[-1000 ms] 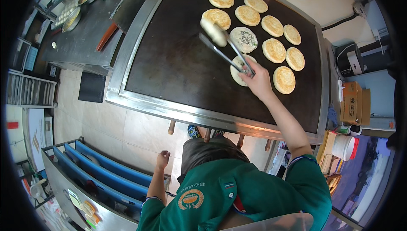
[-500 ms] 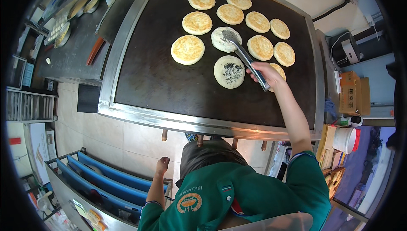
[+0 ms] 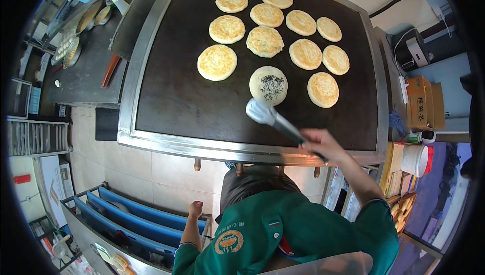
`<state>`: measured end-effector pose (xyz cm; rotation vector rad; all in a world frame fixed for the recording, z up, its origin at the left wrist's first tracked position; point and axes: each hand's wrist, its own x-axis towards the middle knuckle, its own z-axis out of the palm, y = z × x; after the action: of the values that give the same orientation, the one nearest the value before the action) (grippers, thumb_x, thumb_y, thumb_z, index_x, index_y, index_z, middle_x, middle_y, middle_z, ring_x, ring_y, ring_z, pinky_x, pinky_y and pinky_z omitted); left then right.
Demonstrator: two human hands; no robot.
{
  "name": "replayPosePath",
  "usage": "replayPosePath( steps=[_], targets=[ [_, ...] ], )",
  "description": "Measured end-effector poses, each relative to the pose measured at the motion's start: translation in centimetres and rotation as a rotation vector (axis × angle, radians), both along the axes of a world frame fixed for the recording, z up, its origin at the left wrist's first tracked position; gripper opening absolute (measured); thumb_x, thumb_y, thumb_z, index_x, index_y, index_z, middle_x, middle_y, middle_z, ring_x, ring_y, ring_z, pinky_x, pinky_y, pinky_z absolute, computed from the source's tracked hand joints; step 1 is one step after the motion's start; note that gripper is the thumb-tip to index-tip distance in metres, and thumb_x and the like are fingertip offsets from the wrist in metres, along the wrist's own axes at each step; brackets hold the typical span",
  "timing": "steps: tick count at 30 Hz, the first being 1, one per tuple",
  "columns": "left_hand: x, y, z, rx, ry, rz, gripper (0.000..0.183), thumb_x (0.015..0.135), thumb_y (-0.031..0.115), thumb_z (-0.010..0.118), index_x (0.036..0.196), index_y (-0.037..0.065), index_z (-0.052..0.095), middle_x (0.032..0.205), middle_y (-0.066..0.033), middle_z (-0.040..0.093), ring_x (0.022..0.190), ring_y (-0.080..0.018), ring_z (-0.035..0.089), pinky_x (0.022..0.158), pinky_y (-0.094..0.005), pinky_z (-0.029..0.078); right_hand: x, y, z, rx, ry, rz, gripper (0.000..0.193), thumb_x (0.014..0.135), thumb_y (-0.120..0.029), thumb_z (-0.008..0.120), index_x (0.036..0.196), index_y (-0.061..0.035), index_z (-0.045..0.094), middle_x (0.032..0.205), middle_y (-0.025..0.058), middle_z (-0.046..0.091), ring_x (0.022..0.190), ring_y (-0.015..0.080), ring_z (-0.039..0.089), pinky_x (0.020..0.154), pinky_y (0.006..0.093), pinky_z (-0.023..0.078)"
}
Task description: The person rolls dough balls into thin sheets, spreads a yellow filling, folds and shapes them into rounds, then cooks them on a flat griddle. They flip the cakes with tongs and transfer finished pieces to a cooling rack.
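My right hand (image 3: pixel 326 146) grips a pair of metal tongs (image 3: pixel 285 125) with dark handles. Their pale, motion-blurred tips are just on the near side of a pale flatbread (image 3: pixel 268 84) with black seeds scattered on its middle. Whether they touch it, I cannot tell. Beyond it lies a browned flatbread (image 3: pixel 264 41) with a slightly ragged edge. Several other golden-brown round flatbreads (image 3: pixel 217 63) are spread over the far and right parts of the dark griddle (image 3: pixel 177 101). Low beside my body, away from the griddle, my left hand (image 3: pixel 196 208) hangs with curled fingers and nothing visible in it.
A metal rim (image 3: pixel 212 150) borders the griddle, with wooden knobs (image 3: pixel 197 165) below its front edge. On the left stands a counter (image 3: pixel 96 68) with pans and a red-brown handle. Blue dividers (image 3: pixel 136 214) fill a metal unit at lower left. A cardboard box (image 3: pixel 419 102) stands at right.
The flatbread beyond the seeded one now shows a browned face instead of a pale, dark-speckled one. My right hand and the tongs have drawn back toward the griddle's near edge.
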<state>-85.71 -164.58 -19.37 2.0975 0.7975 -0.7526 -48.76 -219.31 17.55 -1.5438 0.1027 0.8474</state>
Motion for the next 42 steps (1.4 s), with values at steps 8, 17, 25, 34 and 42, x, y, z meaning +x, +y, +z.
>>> replayPosePath(
  steps=[8, 17, 25, 34, 42],
  targets=[
    [4.5, -0.9, 0.4, -0.054, -0.08, -0.001, 0.031, 0.092, 0.031, 0.068, 0.101, 0.002, 0.072, 0.087, -0.0161, 0.075, 0.083, -0.0288, 0.072, 0.073, -0.0391, 0.056, 1.0, 1.0, -4.1, 0.223, 0.171, -0.245, 0.028, 0.099, -0.019, 0.064, 0.122, -0.002, 0.063, 0.091, 0.0059, 0.07, 0.066, 0.009, 0.064, 0.056, 0.0231, 0.054],
    [2.8, 1.9, 1.5, -0.109, -0.111, 0.213, 0.021, 0.093, 0.023, 0.066, 0.098, 0.003, 0.072, 0.075, -0.0121, 0.072, 0.068, -0.0226, 0.07, 0.064, -0.0362, 0.053, 0.3, 3.8, -0.7, -0.772, -0.973, -0.225, 0.063, 0.076, -0.012, 0.082, 0.135, -0.0057, 0.059, 0.095, 0.0074, 0.067, 0.062, 0.0185, 0.062, 0.059, 0.0332, 0.053],
    [2.6, 2.8, -0.8, -0.138, 0.042, -0.362, 0.027, 0.09, 0.033, 0.057, 0.091, 0.01, 0.072, 0.092, -0.0198, 0.072, 0.086, -0.0382, 0.07, 0.076, -0.0454, 0.056, -11.2, 1.4, -1.0, -0.556, -0.784, -0.318, 0.072, 0.078, -0.007, 0.082, 0.143, -0.0055, 0.051, 0.099, 0.0073, 0.067, 0.074, 0.0151, 0.065, 0.068, 0.0294, 0.055],
    [15.9, -5.1, 3.2, -0.233, 0.174, -0.159, 0.03, 0.1, 0.025, 0.054, 0.122, 0.007, 0.064, 0.102, -0.0092, 0.073, 0.087, -0.0209, 0.071, 0.058, -0.0289, 0.046, -27.9, -15.9, -5.2, -0.937, -0.852, -1.078, 0.057, 0.082, -0.027, 0.084, 0.125, -0.0006, 0.058, 0.094, 0.0123, 0.068, 0.077, 0.0227, 0.067, 0.071, 0.0346, 0.054],
    [11.3, -18.7, 4.2, -0.125, -0.101, -1.085, 0.022, 0.096, 0.018, 0.063, 0.111, 0.004, 0.068, 0.095, -0.0101, 0.073, 0.082, -0.0214, 0.072, 0.066, -0.0334, 0.054, -45.5, -35.8, -13.1, -1.39, -0.608, -1.031, 0.054, 0.074, -0.032, 0.084, 0.116, -0.0043, 0.066, 0.139, 0.0206, 0.052, 0.127, 0.0378, 0.051, 0.105, 0.0502, 0.042]
  ],
)
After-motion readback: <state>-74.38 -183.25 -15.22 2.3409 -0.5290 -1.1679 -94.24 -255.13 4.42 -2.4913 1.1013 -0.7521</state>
